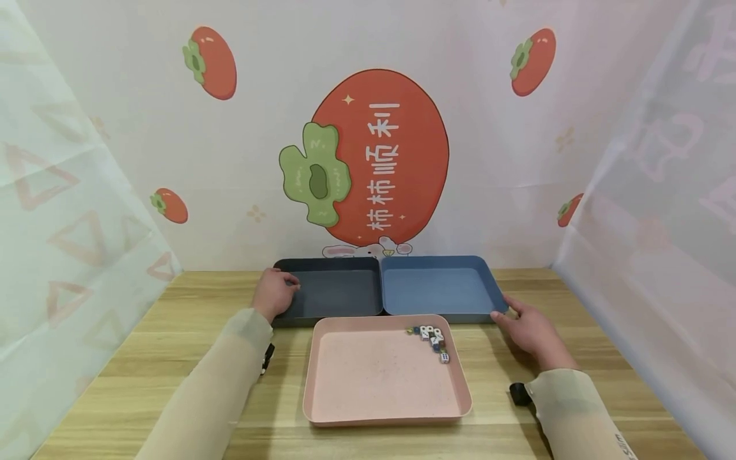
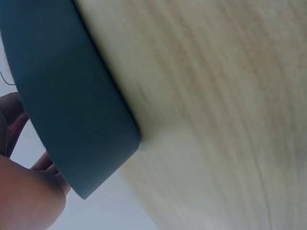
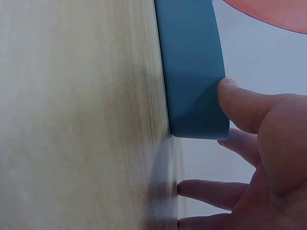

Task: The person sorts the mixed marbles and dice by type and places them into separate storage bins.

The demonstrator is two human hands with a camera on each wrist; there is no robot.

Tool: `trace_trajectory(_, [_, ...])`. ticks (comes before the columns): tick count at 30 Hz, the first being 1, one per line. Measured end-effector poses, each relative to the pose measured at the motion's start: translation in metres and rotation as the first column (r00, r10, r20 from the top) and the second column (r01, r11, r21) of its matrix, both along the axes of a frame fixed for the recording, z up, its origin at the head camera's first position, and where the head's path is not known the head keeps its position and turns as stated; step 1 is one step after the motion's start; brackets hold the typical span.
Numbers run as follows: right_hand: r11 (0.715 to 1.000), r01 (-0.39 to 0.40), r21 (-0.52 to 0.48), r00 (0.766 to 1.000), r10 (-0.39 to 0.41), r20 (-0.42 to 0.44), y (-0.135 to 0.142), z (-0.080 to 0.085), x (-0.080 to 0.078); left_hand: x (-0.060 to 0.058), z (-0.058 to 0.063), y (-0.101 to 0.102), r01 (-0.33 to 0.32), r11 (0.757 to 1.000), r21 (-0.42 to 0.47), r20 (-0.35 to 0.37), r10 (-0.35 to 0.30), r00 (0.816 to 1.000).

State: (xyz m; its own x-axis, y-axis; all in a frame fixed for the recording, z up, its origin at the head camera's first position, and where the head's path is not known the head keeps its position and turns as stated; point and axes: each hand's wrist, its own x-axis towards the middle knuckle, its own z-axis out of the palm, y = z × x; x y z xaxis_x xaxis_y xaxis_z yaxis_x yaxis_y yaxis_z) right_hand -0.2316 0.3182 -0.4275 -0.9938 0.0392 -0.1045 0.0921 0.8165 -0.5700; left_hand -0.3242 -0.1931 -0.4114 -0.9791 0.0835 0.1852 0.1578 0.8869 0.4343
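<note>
Left hand (image 1: 275,294): at dark rectangular tray (image 1: 339,291); grip cannot be told.
Right hand (image 1: 531,332): pinching corner of blue rectangular tray (image 1: 439,287).

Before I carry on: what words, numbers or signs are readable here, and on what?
"柿柿顺利": running sideways up the large red persimmon on the back wall.
Marks on its green leaf: too small to read.
Letters on the right sleeve: too small to read.
Faint pink marks on the right side wall: too blurred.
Dice pips: too small to count surely.
Pink tray, black tray, blue tray: none visible.
</note>
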Motion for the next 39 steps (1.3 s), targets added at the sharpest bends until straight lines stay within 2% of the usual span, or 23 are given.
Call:
trace_trajectory(11, [1.000,0.003,0.011,1.000,-0.003,-0.012,-0.001,0.001,0.001,-0.001,-0.004,-0.001,-0.052,0.999,0.015,0.038,0.051,0.998])
trace_trajectory(24, [1.000,-0.011,-0.002,1.000,0.011,-0.019,0.000,-0.003,0.001,0.000,0.001,0.007,-0.014,1.000,0.004,0.046,0.014,0.999])
trace_trajectory(28, [1.000,-0.010,-0.008,1.000,0.010,-0.013,0.000,-0.001,0.002,0.000,0.006,0.023,0.022,0.999,0.042,0.070,-0.025,0.997])
trace_trajectory(32, [1.000,-0.003,-0.008,1.000,0.003,-0.008,-0.001,0.000,0.003,0.003,0.012,0.052,0.066,0.992,0.109,0.101,-0.077,0.992])
trace_trajectory(36, [1.000,0.000,-0.003,1.000,0.000,-0.001,-0.001,0.000,0.004,0.017,0.024,0.088,0.120,0.980,0.161,0.150,-0.144,0.978])
trace_trajectory(39, [1.000,0.004,-0.002,1.000,-0.004,0.001,-0.002,0.000,0.003,0.032,0.034,0.113,0.195,0.963,0.188,0.175,-0.229,0.958])
